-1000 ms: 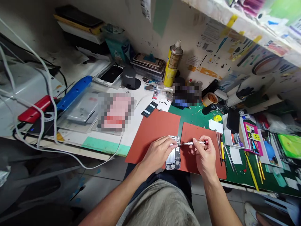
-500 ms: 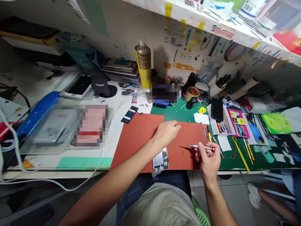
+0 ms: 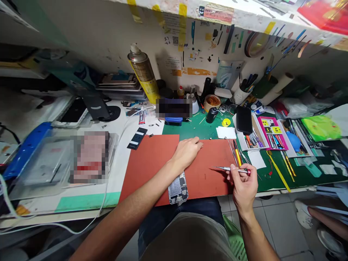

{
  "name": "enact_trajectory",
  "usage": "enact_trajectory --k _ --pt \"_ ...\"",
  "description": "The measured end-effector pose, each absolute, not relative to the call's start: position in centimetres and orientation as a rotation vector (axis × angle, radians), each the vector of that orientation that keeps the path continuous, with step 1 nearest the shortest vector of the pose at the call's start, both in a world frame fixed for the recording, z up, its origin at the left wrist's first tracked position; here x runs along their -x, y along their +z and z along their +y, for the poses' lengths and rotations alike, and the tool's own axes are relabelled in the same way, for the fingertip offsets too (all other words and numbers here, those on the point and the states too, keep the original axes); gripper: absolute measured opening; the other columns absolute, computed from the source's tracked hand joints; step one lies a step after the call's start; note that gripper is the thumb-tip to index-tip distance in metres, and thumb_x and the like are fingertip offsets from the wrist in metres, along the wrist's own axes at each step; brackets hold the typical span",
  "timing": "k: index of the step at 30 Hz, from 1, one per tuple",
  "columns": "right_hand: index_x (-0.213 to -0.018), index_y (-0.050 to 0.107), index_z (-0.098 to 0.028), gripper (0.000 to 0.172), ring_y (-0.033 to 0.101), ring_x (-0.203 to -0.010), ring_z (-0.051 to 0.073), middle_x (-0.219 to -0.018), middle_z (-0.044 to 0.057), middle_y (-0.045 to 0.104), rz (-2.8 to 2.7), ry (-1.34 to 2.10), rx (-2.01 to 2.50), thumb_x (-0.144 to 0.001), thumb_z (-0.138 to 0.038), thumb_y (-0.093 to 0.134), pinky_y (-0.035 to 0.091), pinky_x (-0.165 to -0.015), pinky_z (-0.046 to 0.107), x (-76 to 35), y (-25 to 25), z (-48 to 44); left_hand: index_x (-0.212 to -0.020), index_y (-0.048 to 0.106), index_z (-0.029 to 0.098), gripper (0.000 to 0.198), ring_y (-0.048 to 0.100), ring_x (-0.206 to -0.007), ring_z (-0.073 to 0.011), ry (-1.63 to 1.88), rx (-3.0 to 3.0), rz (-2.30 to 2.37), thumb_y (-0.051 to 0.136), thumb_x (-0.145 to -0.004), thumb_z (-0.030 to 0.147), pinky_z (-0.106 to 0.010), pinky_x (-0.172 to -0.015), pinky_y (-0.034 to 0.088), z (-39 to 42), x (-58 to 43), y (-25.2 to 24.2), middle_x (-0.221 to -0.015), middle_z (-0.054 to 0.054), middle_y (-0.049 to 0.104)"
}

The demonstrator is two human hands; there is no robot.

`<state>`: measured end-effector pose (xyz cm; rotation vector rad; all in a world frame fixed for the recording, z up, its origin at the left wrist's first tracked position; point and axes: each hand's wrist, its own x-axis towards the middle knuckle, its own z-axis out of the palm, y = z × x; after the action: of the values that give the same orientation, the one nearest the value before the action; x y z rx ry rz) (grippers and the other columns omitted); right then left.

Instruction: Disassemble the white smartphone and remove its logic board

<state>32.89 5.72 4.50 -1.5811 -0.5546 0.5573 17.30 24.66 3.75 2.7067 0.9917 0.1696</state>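
Note:
My right hand [image 3: 244,186] grips a slim precision screwdriver [image 3: 231,169] with a silver shaft and red end cap, its tip pointing left above the red-brown mat [image 3: 209,181]. Across the mat reaches my left hand [image 3: 187,150], fingers curled together near the mat's far edge; anything between the fingertips is hidden. Under my left wrist lies an opened phone [image 3: 178,190] with its inner parts exposed, its upper end covered by the forearm. A tiny dark piece [image 3: 210,138] sits just right of my left fingertips.
Tweezers and a yellow-handled tool [image 3: 238,152] lie along the mat's right side. Beyond are tool boxes [image 3: 250,145] and a yellow pry tool [image 3: 278,172]. At the back stands a spray can [image 3: 144,74]; left, a pixelated pink item [image 3: 91,156]. A shelf [image 3: 206,11] overhangs.
The camera view has tilted and shifted, so the bench appears moved left. My left hand stays near the mat's far edge, fingers still curled; the right keeps holding the screwdriver.

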Motion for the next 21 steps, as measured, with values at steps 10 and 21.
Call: enact_trajectory --k 10,21 --pt "-0.104 0.053 -0.025 0.049 0.069 -0.057 0.015 -0.072 -0.003 0.072 -0.535 0.544 1.588 -0.085 -0.053 0.088 0.055 -0.056 0.025 -33.2 4.4 5.7 -0.126 0.077 0.027 0.038 0.064 -0.096 -0.0231 0.278 -2.682 0.931 0.043 -0.111 0.019 -0.033 -0.077 0.046 24.6 -16.6 3.0 -0.104 -0.007 0.068" --pt "-0.104 0.056 -0.024 0.047 0.069 -0.059 0.015 -0.075 -0.003 0.072 -0.521 0.528 1.603 -0.085 -0.053 0.088 0.056 -0.059 0.026 -33.2 4.1 5.7 -0.134 0.074 0.025 0.039 0.060 -0.096 -0.0233 0.222 -2.772 0.896 0.042 -0.111 0.018 -0.035 -0.083 0.045 24.3 -16.1 2.7 -0.106 -0.008 0.065"
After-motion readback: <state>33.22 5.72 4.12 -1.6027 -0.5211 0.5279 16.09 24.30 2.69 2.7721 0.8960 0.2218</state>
